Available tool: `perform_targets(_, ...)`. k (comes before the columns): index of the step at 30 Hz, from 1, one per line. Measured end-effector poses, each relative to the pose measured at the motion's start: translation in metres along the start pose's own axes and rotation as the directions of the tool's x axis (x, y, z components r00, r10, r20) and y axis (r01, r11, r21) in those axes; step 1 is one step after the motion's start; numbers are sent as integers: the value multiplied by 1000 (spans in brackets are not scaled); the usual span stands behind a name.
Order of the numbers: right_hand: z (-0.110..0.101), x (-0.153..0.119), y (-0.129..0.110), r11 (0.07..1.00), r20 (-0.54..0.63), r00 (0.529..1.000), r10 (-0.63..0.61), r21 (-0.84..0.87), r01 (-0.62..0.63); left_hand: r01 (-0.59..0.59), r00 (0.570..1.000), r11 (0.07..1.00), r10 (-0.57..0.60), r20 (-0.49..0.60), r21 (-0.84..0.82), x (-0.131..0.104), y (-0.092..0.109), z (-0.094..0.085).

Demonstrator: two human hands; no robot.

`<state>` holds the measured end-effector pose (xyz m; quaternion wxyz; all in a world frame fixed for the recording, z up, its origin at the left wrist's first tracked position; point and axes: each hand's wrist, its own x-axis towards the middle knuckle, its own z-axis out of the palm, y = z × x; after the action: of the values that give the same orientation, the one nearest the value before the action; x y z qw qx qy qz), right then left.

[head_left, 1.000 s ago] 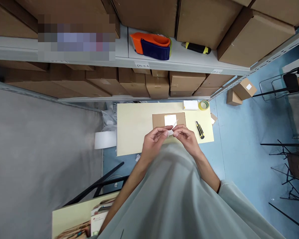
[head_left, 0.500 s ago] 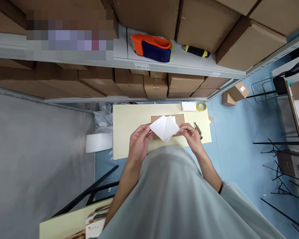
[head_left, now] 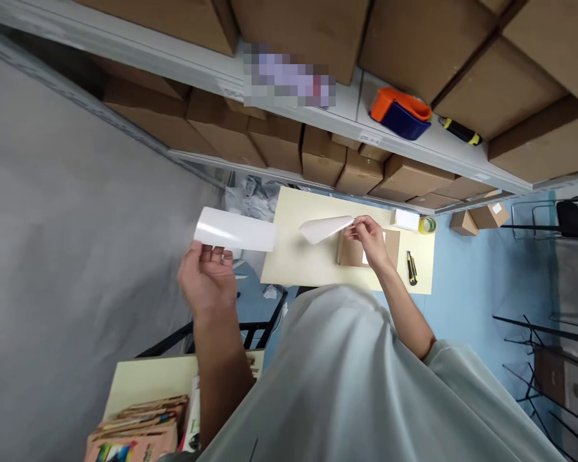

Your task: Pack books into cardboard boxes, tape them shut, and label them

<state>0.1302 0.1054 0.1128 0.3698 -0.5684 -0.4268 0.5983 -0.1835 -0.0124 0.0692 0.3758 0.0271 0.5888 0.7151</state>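
Observation:
My left hand (head_left: pixel 209 282) is raised at the left, pinching a glossy white backing sheet (head_left: pixel 236 230) by its lower left edge. The sheet is slightly curved and stretches to the right. Over the table, the fingertips of my right hand (head_left: pixel 370 242) pinch the right corner of a white label (head_left: pixel 322 230), which curls and tapers towards them. The two papers are apart. Beneath my right hand lies a flat cardboard box (head_left: pixel 392 247) with a white patch on top, partly hidden by the fingers.
On the pale yellow table (head_left: pixel 298 266) are a yellow-black utility knife (head_left: pixel 411 268), a roll of tape (head_left: pixel 427 224) and a white box (head_left: pixel 404 220). Shelves of cardboard boxes (head_left: pixel 325 154) rise behind, holding an orange-and-blue tape dispenser (head_left: pixel 401 114). A grey wall (head_left: pixel 101 244) stands left.
The white papers, together before, are now separated. My left hand has swung left and up with the glossy sheet; my right hand keeps the label above the table. The view has turned and shifted left.

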Motion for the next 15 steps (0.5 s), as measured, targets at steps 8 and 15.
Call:
perform_targets(8,183,95,-5,985,377,915,147,-139,-101,-114,990,994,112,-90,-7,-1,36,-71)
perform_targets(15,229,110,1,964,419,883,213,-237,-121,-22,997,993,31,-76,118,-48,32,-49)
